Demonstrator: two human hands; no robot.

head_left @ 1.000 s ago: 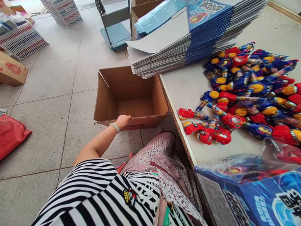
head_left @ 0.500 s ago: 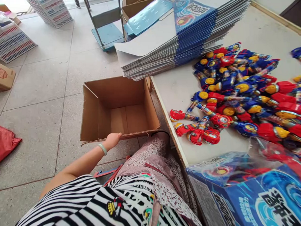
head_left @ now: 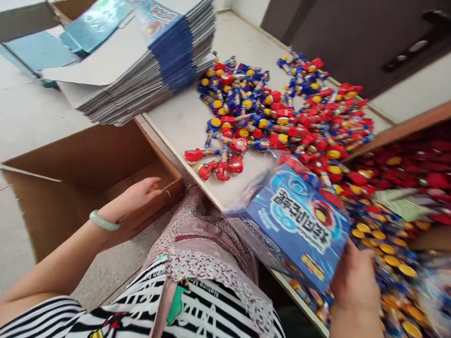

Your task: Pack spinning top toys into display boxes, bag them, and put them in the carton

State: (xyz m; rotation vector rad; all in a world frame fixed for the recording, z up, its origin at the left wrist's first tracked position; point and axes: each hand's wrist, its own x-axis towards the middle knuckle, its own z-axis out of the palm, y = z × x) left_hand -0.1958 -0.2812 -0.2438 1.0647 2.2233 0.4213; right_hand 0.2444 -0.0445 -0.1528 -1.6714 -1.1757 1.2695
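With left fingers point(head_left: 149, 185) loosely open near carton point(head_left: 95, 156), gripping box point(head_left: 292, 223) in right fingers point(head_left: 353, 257) alone, could slip and drop it.

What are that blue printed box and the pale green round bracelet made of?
Blue printed box: probably smooth printed cardboard, perhaps slightly glossy; its flat panels meet at straight folded edges. Pale green round bracelet: smooth, faintly shiny, rigid-looking ring; possibly stone, glass or plastic.

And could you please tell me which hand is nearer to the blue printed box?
Right: the right hand touches the right end of the blue printed box; the left hand is well apart, by the open brown carton.
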